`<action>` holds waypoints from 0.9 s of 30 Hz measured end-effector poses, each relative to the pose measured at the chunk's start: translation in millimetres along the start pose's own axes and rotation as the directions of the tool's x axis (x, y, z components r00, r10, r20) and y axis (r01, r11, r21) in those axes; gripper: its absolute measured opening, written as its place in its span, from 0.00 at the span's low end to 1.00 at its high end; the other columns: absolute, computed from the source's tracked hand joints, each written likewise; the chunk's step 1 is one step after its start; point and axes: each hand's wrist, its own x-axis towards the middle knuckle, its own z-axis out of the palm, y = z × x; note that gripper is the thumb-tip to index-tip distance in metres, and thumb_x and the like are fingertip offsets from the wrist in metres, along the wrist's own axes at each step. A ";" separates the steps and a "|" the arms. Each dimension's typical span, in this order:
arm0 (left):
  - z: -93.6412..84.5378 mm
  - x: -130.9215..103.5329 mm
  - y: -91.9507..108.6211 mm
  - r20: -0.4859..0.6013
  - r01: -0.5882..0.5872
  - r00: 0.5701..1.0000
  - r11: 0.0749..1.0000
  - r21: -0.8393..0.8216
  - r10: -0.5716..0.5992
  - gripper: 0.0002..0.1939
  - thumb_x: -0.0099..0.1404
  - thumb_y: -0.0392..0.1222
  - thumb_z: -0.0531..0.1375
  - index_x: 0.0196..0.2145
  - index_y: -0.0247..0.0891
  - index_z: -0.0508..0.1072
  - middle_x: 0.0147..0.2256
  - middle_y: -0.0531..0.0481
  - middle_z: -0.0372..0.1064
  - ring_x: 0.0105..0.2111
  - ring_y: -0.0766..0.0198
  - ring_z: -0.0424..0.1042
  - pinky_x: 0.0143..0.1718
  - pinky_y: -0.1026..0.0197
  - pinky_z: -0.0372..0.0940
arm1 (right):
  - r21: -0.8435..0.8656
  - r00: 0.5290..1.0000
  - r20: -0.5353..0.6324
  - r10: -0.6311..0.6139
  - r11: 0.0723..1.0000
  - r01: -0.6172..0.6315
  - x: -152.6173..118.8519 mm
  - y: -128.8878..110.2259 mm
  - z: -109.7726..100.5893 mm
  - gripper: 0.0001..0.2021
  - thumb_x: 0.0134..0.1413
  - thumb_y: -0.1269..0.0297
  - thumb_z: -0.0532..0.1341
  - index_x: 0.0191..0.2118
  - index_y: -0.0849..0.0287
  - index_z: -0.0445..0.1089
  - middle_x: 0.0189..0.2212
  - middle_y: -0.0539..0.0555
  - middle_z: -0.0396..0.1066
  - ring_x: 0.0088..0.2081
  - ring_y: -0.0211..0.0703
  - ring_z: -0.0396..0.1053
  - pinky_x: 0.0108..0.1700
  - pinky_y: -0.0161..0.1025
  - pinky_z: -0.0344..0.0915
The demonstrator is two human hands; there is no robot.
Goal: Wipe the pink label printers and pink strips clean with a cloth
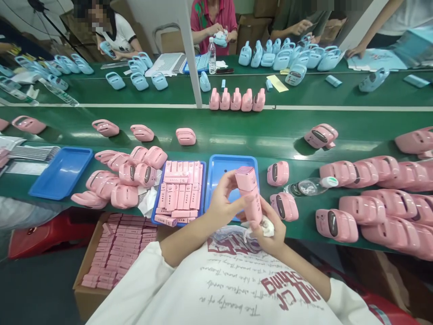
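In front of my chest, a pink square-sided microphone (251,192) is held tilted, its grille end up and small buttons along its side. My left hand (226,195) closes round its upper part, thumb across the body. Fingers of my right hand (273,234) wrap its lower end, together with a crumpled white cloth (267,227). Just behind my hands lies a blue tray (233,160); what shows of its floor is bare. Left of it, another blue tray (204,180) is filled with similar pink microphones (182,196).
Pink handled speakers crowd the bench right (361,207) and left (124,196). A clear bottle (307,186) lies on its side near my right hand. An open carton (83,293) of pink pieces stands below left. Across the conveyor (237,128), several people handle blue speakers.
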 end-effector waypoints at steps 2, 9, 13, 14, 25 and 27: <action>1.5 4.0 3.3 0.022 0.079 0.997 0.997 -0.015 -0.078 0.26 0.54 0.46 0.67 0.48 0.40 0.65 0.45 0.46 0.69 0.45 0.61 0.70 0.47 0.59 0.65 | 0.156 0.988 0.026 0.152 0.976 -0.154 0.9 -5.5 5.5 0.25 0.59 0.64 0.57 0.62 0.55 0.55 0.30 0.53 0.76 0.27 0.45 0.75 0.27 0.41 0.76; 3.6 13.0 4.8 -0.018 0.245 0.966 0.932 -0.266 -0.259 0.27 0.52 0.58 0.66 0.43 0.38 0.66 0.30 0.52 0.69 0.26 0.67 0.72 0.30 0.64 0.67 | 0.320 0.906 0.029 0.422 0.855 -0.408 8.8 5.2 -3.6 0.23 0.53 0.44 0.58 0.45 0.58 0.66 0.18 0.47 0.67 0.11 0.33 0.58 0.11 0.31 0.55; 1.3 17.8 5.0 0.028 0.454 0.870 0.779 -0.432 -0.492 0.26 0.57 0.62 0.60 0.36 0.33 0.70 0.26 0.51 0.68 0.22 0.69 0.68 0.23 0.66 0.63 | 0.387 0.827 -0.126 0.548 0.794 -0.468 33.6 18.0 -20.8 0.22 0.46 0.44 0.63 0.38 0.57 0.65 0.18 0.43 0.61 0.12 0.29 0.52 0.11 0.29 0.48; 1.4 18.5 5.7 0.051 0.498 0.841 0.735 -0.459 -0.538 0.25 0.59 0.61 0.59 0.35 0.32 0.70 0.26 0.50 0.68 0.23 0.69 0.68 0.24 0.67 0.63 | 0.415 0.807 -0.153 0.570 0.778 -0.471 40.7 18.8 -23.9 0.21 0.46 0.47 0.64 0.39 0.56 0.65 0.20 0.43 0.62 0.13 0.29 0.53 0.12 0.29 0.50; 10.0 15.1 -19.0 -0.035 0.505 0.817 0.744 -0.438 -0.575 0.22 0.60 0.55 0.60 0.41 0.33 0.73 0.25 0.51 0.69 0.25 0.66 0.69 0.29 0.64 0.64 | -0.442 0.980 0.121 -0.159 0.875 0.197 67.2 4.1 -6.1 0.21 0.61 0.57 0.53 0.59 0.51 0.61 0.62 0.56 0.57 0.67 0.54 0.44 0.64 0.62 0.43; 7.7 17.7 -19.5 -0.033 0.507 0.826 0.768 -0.391 -0.563 0.25 0.60 0.58 0.59 0.43 0.33 0.72 0.26 0.50 0.69 0.26 0.65 0.69 0.29 0.63 0.64 | -0.500 0.929 0.252 -0.271 0.785 0.365 58.1 7.3 -3.0 0.21 0.61 0.58 0.52 0.59 0.50 0.62 0.61 0.55 0.59 0.67 0.54 0.42 0.65 0.65 0.37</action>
